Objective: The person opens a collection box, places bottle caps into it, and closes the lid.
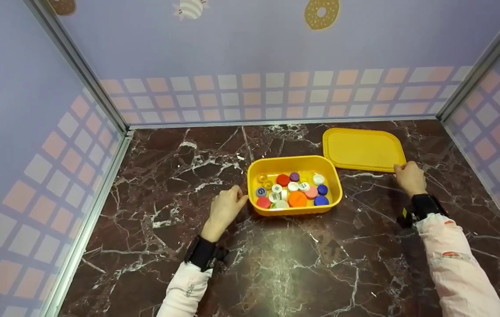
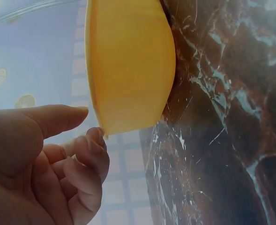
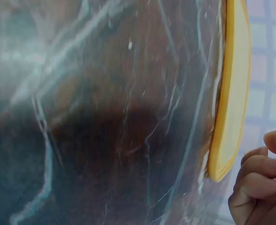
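A yellow plastic box (image 1: 294, 211) stands on the marble-patterned table, holding several bottle caps in red, blue, white, orange and purple. Just left of it is my left hand (image 1: 225, 207), fingers loosely bent. In the left wrist view that hand (image 2: 77, 164) has a gap between thumb and fingers, with fingertips right at the rim of the box (image 2: 130, 65). A flat yellow lid (image 1: 364, 149) lies behind and to the right of the box. My right hand (image 1: 410, 178) is at its near right corner. In the right wrist view the loosely curled fingers (image 3: 257, 187) are beside the lid (image 3: 230, 93), with nothing between them.
Lilac panels with a pink and white check pattern (image 1: 250, 94) enclose the dark marble-patterned table (image 1: 179, 176) at the back and both sides. Small white specks lie on the tabletop behind the box.
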Demonstrator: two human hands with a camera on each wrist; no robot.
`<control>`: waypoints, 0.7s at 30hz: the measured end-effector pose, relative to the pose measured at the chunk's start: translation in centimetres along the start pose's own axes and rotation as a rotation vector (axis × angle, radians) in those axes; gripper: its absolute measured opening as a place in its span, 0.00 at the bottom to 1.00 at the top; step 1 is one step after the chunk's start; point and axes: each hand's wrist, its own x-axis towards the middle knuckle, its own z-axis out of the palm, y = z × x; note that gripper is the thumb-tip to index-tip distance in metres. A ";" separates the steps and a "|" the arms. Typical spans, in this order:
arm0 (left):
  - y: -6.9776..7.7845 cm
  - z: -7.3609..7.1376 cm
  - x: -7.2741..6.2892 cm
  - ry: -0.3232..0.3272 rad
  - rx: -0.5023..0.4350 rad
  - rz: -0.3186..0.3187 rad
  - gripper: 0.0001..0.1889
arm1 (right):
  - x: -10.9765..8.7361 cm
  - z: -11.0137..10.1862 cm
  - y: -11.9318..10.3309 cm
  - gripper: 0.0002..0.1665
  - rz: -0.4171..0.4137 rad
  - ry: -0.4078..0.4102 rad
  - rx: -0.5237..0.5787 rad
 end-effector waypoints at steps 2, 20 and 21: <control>0.1 -0.1 -0.3 0.008 -0.003 0.000 0.12 | 0.4 -0.2 0.3 0.33 0.071 -0.037 -0.016; 0.0 -0.2 -0.8 -0.036 0.026 -0.046 0.11 | 2.1 0.5 1.5 0.37 0.236 -0.079 -0.118; 0.0 -0.2 -0.7 -0.039 0.025 -0.046 0.11 | 2.2 0.5 1.5 0.37 0.239 -0.078 -0.122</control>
